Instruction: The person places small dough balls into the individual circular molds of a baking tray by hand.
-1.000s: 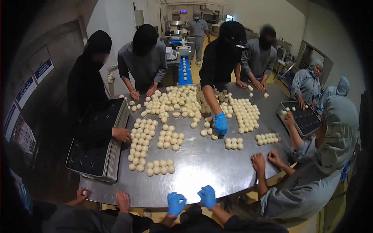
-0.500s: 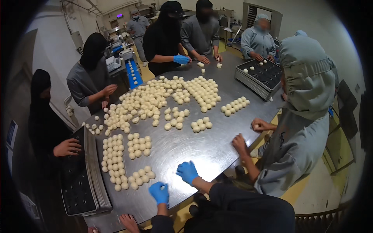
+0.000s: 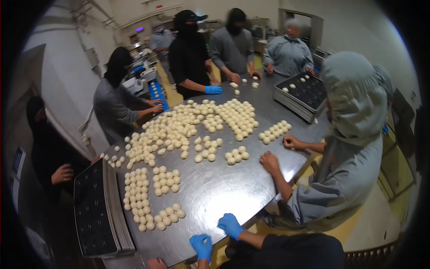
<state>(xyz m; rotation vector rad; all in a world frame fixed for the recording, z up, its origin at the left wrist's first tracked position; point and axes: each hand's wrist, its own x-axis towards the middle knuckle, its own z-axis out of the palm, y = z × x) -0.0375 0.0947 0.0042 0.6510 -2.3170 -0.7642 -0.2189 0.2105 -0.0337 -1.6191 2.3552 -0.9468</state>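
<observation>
My left hand, in a blue glove, is at the near edge of the steel table with its fingers curled in. To its right, my right hand, also blue-gloved, rests at the edge with fingers bent down and together. Whatever either hand may hold is hidden under the fingers. Pale round dough balls lie in short rows left of my hands, beside a longer block of dough balls. Farther off spreads a large loose heap of dough balls.
Stacked black trays stand at the left edge; another tray stack is at the far right. A grey-hooded co-worker is close on my right. A bare hand of someone else shows at the lower left. Several people line the far side.
The view has shifted a little. Both my hands have drawn back toward the table's near edge. The co-worker's hand at left has left the tray rim. Across the table, a gloved hand has dropped lower.
</observation>
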